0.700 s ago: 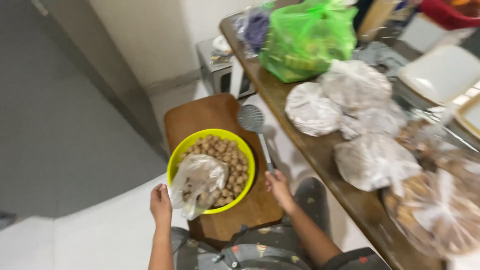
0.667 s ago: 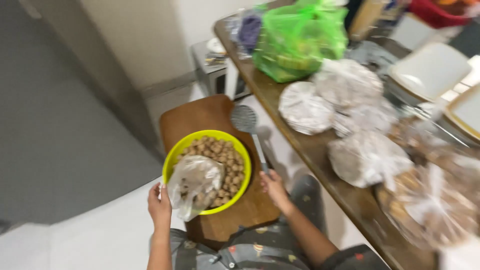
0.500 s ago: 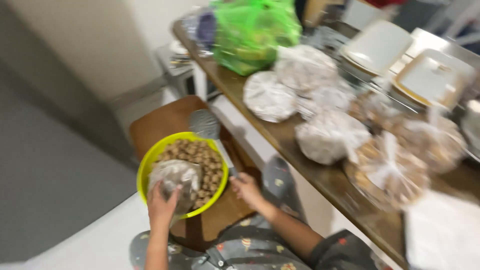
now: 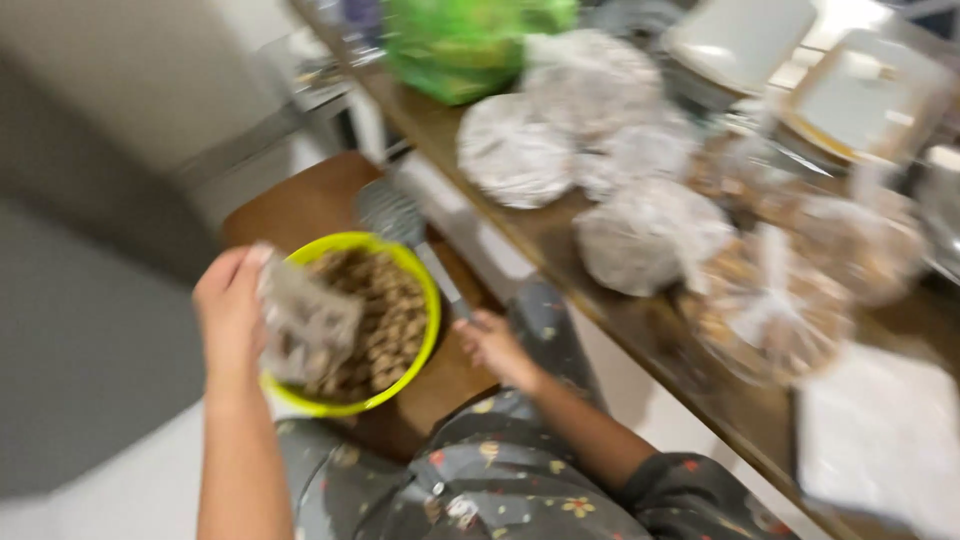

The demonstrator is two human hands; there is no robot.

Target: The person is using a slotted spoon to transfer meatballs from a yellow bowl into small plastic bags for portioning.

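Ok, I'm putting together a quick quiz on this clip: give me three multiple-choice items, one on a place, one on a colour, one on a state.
1. Where does the bowl sit?
A. on the small wooden stool
B. on the long table
C. on the floor

2. What colour is the bowl's rim?
A. red
B. yellow-green
C. white

3. What is the left hand doing?
A. resting flat and bare
B. gripping a clear plastic bag over the bowl
C. holding a plate

Answers: 1 A, brown wood shows around the bowl; 2 B, the rim is bright yellow-green; 3 B, the fingers close on the bag.
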